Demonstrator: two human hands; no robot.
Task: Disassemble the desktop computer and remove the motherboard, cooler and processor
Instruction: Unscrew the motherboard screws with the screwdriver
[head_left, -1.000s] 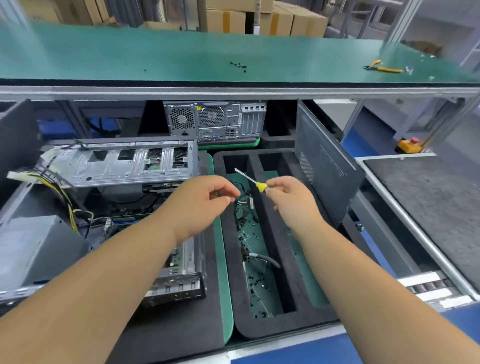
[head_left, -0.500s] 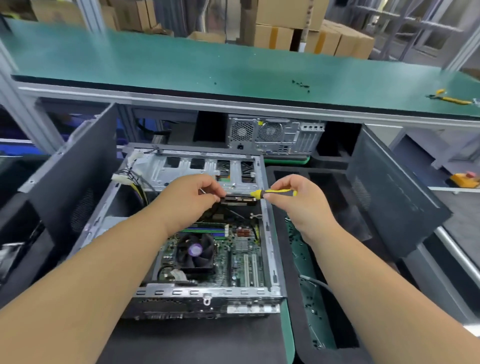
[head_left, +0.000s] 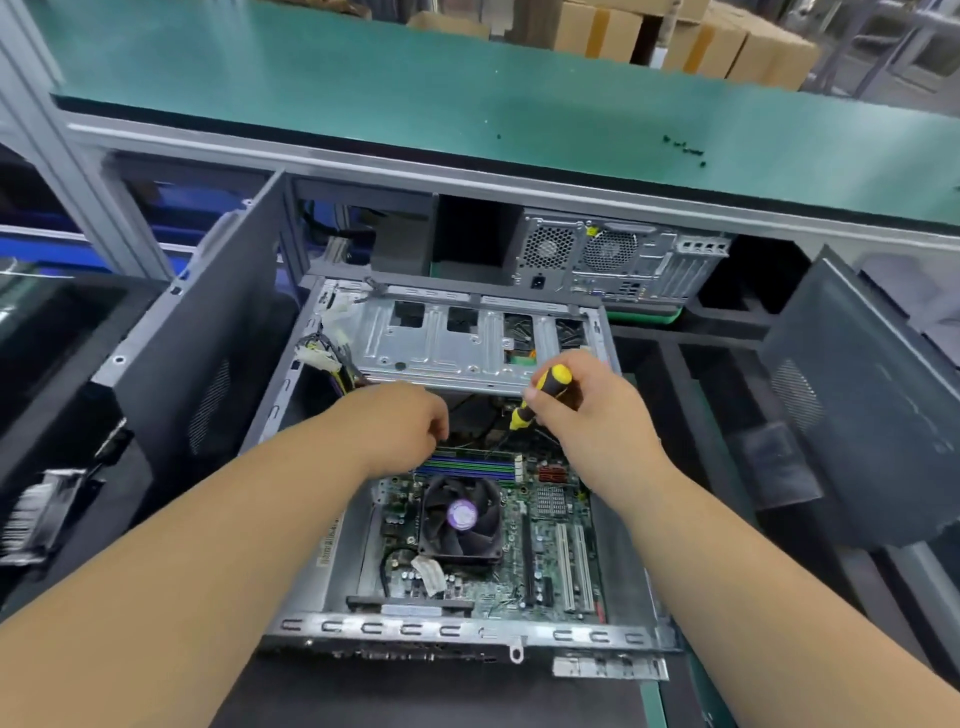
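Observation:
An open desktop case (head_left: 467, 631) lies flat in front of me. Inside it the green motherboard (head_left: 550, 566) carries a black cooler fan (head_left: 461, 519) with a purple hub. My right hand (head_left: 597, 410) grips a yellow-and-black screwdriver (head_left: 543, 395), tip pointing down into the case near the memory slots (head_left: 467, 462). My left hand (head_left: 395, 426) hovers over the same spot with fingers pinched together; whether it holds anything is hidden. The processor is not visible.
A silver drive cage (head_left: 457, 338) spans the far end of the case, with yellow cables (head_left: 332, 364) at its left. Removed side panels lean at left (head_left: 208, 374) and right (head_left: 857, 415). Another computer (head_left: 618, 260) stands behind. A green shelf (head_left: 467, 88) holds loose screws (head_left: 685, 150).
My view swung left from the foam tray onto the open case. Both hands moved over the motherboard, and the screwdriver turned from level to pointing down into the case.

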